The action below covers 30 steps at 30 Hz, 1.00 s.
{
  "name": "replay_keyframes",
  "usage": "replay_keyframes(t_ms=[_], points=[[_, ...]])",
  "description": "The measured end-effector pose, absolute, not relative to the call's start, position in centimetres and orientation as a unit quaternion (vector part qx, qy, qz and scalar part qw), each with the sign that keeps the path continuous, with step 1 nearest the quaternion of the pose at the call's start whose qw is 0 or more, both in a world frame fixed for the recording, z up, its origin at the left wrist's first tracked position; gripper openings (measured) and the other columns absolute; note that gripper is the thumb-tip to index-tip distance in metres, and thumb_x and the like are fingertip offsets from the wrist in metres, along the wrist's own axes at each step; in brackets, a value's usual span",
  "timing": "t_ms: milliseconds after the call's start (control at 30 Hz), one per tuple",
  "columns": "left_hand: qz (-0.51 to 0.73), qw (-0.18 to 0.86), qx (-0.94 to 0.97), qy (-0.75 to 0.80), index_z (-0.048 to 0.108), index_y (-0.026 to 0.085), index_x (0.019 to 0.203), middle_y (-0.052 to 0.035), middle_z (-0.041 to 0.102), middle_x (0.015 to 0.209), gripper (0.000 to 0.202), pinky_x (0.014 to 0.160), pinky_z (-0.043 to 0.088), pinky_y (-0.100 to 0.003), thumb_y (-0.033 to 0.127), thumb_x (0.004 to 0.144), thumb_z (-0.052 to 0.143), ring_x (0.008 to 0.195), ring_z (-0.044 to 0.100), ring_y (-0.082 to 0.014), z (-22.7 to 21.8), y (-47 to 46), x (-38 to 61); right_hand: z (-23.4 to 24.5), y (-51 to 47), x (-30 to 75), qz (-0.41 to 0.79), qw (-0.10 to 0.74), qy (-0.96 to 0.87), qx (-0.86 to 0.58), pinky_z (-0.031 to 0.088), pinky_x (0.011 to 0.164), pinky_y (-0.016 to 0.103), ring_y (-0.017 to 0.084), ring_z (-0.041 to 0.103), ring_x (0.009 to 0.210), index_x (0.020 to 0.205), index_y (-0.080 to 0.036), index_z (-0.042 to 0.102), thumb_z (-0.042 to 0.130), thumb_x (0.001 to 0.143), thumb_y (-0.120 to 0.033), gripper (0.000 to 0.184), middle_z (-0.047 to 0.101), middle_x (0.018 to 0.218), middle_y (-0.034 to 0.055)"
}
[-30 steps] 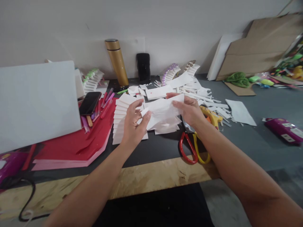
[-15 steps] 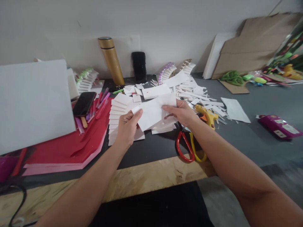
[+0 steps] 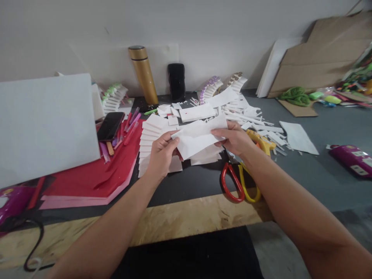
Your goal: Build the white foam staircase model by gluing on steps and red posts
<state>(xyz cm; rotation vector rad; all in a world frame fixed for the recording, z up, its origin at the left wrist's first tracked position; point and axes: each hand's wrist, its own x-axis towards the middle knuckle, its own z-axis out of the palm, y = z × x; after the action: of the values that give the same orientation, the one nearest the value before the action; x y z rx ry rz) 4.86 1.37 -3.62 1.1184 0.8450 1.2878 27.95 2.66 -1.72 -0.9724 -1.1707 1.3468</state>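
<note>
Both hands hold one white paper sheet (image 3: pixel 197 137) just above the dark work surface. My left hand (image 3: pixel 161 155) pinches its left corner between thumb and fingers. My right hand (image 3: pixel 234 137) grips its right edge, fingers closed over it. Under the sheet lies a loose pile of white paper pieces (image 3: pixel 207 155). A fan of stacked white strips (image 3: pixel 148 135) lies beside my left hand. Red and yellow scissors (image 3: pixel 238 184) rest on the table below my right wrist.
Red sheets (image 3: pixel 95 174) and a phone (image 3: pixel 110 126) lie at the left by a large white board (image 3: pixel 43 124). A gold flask (image 3: pixel 143 73) stands at the back. A yellow glue gun (image 3: pixel 263 141), white scraps (image 3: pixel 255 122), a purple box (image 3: pixel 351 159) and cardboard (image 3: pixel 319 58) sit to the right.
The sheet was lifted off the pile and turned between both hands; my left hand shifted its grip to the sheet's left corner. The view swung slightly left, then back.
</note>
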Motion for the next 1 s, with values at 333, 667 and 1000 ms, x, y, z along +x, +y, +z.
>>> replay_keyframes(t_ms=[333, 667, 1000], points=[[0.573, 0.560, 0.486, 0.350, 0.075, 0.020, 0.082, -0.0015, 0.063, 0.068, 0.017, 0.048, 0.054, -0.028, 0.024, 0.083, 0.059, 0.055, 0.058, -0.0135, -3.2, 0.7, 5.2, -2.3, 3.0, 28.1, 0.587, 0.539, -0.474, -0.375, 0.027, 0.044, 0.024, 0.006, 0.032, 0.046, 0.065, -0.021, 0.069, 0.070, 0.066, -0.022, 0.001, 0.056, 0.061, -0.0010], [0.544, 0.600, 0.468, 0.354, 0.075, 0.017, 0.089, -0.0019, 0.067, 0.070, 0.023, 0.055, 0.061, -0.034, 0.038, 0.079, 0.072, 0.059, 0.063, -0.0154, -3.1, 0.5, 4.9, -2.5, 3.0, 28.3, 0.583, 0.537, -0.499, -0.349, 0.021, 0.046, 0.025, 0.005, 0.029, 0.044, 0.064, -0.019, 0.072, 0.065, 0.069, -0.020, 0.009, 0.060, 0.064, 0.0009], [0.533, 0.557, 0.510, 0.382, 0.079, 0.020, 0.106, -0.0013, 0.070, 0.070, 0.030, 0.058, 0.055, -0.027, 0.038, 0.082, 0.073, 0.063, 0.064, -0.0146, -4.4, 1.2, 4.9, -2.0, 3.0, 28.2, 0.579, 0.531, -0.484, -0.386, 0.015, 0.044, 0.024, 0.007, 0.026, 0.047, 0.072, -0.019, 0.075, 0.069, 0.067, -0.020, 0.008, 0.049, 0.054, -0.0024]])
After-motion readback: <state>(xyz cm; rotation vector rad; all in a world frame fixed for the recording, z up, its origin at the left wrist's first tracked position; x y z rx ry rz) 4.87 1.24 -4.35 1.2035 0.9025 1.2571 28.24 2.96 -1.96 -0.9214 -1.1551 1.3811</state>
